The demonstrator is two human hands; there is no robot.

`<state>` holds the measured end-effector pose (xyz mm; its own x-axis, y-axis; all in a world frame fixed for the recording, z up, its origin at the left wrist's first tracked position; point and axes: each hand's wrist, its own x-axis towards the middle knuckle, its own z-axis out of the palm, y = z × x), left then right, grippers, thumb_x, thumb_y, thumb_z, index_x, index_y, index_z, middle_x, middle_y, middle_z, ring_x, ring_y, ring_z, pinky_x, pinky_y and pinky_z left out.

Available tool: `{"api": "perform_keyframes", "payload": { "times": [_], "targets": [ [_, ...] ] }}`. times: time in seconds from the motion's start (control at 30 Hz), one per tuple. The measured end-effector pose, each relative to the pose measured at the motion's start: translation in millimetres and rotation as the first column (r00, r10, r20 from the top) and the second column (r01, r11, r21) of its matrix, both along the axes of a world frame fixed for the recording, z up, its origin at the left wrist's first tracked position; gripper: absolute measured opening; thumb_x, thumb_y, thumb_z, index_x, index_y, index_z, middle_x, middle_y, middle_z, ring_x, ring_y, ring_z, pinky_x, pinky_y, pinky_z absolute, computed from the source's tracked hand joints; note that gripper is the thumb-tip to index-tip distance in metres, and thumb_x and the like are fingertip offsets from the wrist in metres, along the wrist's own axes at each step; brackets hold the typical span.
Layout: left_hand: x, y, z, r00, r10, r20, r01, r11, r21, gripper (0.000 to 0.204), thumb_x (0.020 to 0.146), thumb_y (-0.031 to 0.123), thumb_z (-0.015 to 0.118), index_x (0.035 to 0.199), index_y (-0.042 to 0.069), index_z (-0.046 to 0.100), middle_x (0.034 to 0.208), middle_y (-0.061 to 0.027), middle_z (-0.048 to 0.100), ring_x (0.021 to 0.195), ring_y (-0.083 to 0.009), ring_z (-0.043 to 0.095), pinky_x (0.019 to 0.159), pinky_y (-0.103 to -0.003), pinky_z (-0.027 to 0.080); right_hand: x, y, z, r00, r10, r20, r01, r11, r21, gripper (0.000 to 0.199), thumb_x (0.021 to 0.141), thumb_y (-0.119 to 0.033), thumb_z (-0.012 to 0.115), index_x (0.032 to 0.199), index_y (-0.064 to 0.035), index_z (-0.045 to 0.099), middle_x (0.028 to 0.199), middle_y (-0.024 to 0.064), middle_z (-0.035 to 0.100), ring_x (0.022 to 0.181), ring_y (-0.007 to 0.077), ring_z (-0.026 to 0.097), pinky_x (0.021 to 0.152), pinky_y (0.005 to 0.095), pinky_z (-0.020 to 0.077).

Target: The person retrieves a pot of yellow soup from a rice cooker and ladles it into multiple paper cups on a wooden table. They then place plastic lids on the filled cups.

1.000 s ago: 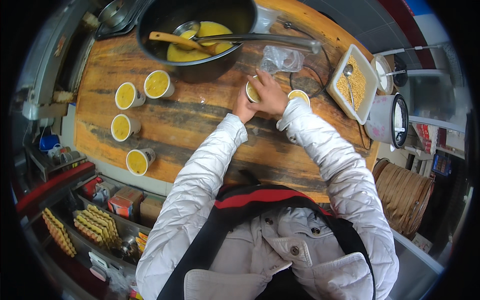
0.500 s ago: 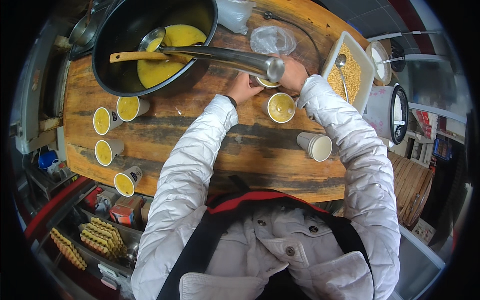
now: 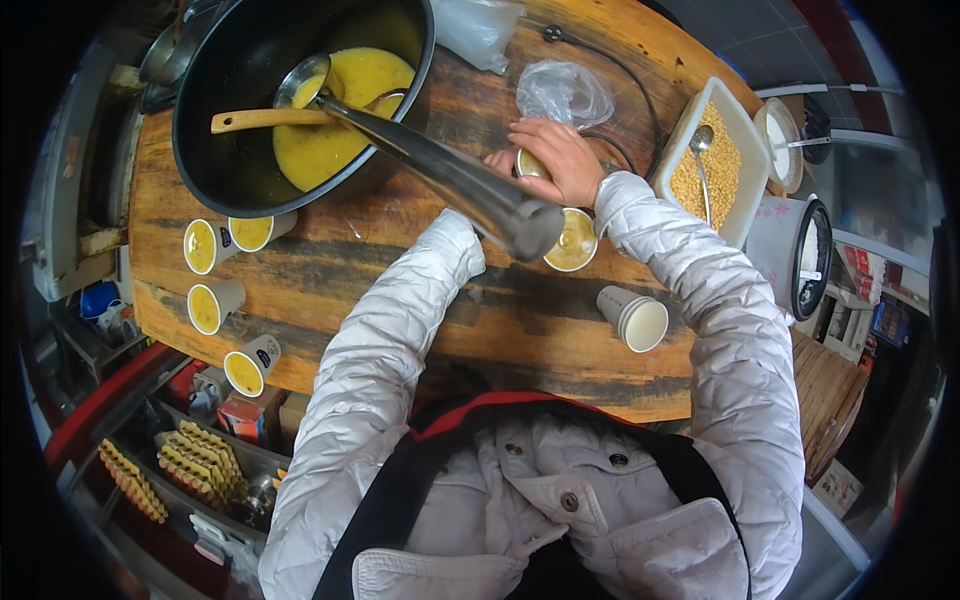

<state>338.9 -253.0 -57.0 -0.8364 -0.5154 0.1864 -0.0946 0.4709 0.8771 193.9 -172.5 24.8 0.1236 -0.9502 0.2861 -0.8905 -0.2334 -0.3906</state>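
A paper cup of yellow-brown content stands between my hands beyond the ladle handle. My right hand wraps over it, with fingers across its far side and thumb near the rim. My left hand is closed against the cup's left side, mostly hidden by the ladle handle. Just nearer sits another filled cup, partly covered by the handle's end. The metal ladle leans out of a big black pot holding yellow liquid. A wooden-handled utensil also rests in the pot.
Several filled cups stand at the table's left. A nested stack of cups lies right of centre. A clear plastic bag, a black cord and a white tray of yellow beans with a spoon lie farther off.
My right hand has moved over the cup, fingers now across its far side. My left hand has become more hidden behind the ladle handle. The handle's end appears lower in the view.
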Motion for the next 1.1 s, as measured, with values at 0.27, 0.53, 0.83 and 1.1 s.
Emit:
{"api": "perform_keyframes", "payload": {
  "times": [0.27,0.53,0.83,1.1],
  "targets": [
    [0.7,-10.3,4.9,0.990,-0.137,-0.008,0.138,0.989,0.057,0.069,0.071,0.018,0.076,0.130,0.002,0.043,0.124,-0.0206,0.051,0.114,-0.0354,0.051,0.095,-0.041,0.042,-70.4,-92.3,6.5,0.776,-0.579,0.250,0.493,0.804,0.332,0.052,0.085,-0.038,0.062,0.119,0.0000,0.054,0.122,0.0261,0.052,0.116,0.0393,0.048,0.095,0.0442,0.0407],
    [61.7,-8.7,-11.1,0.987,0.117,0.115,-0.157,0.868,0.472,0.043,0.087,0.013,0.062,0.126,0.002,0.046,0.120,-0.0106,0.054,0.108,-0.0198,0.053,0.088,-0.030,0.044,-58.7,-201.2,-4.7,0.690,-0.710,0.142,0.618,0.680,0.394,0.043,0.081,-0.035,0.065,0.108,-0.0017,0.062,0.103,0.0229,0.064,0.100,0.0386,0.060,0.089,0.0417,0.0461],
    [118.3,-16.8,22.9,0.895,0.327,0.304,-0.429,0.437,0.791,0.056,0.095,0.049,0.043,0.124,0.002,0.051,0.120,-0.0082,0.056,0.111,-0.0164,0.052,0.087,-0.032,0.045,62.4,-99.7,34.7,0.781,-0.603,0.164,0.547,0.787,0.287,0.023,0.084,-0.019,0.054,0.090,0.0005,0.063,0.091,0.0258,0.062,0.082,0.0428,0.061,0.074,0.0472,0.0493],
    [198.6,3.0,68.3,0.884,0.289,0.368,-0.460,0.396,0.795,0.057,0.092,0.045,0.054,0.129,0.002,0.043,0.125,-0.0108,0.052,0.107,-0.0194,0.053,0.086,-0.033,0.045,225.8,25.6,24.0,0.845,-0.369,0.388,0.339,0.929,0.147,0.021,0.086,-0.015,0.058,0.096,0.0036,0.056,0.099,0.0230,0.061,0.087,0.0393,0.059,0.076,0.0436,0.0475]
  ]
}}
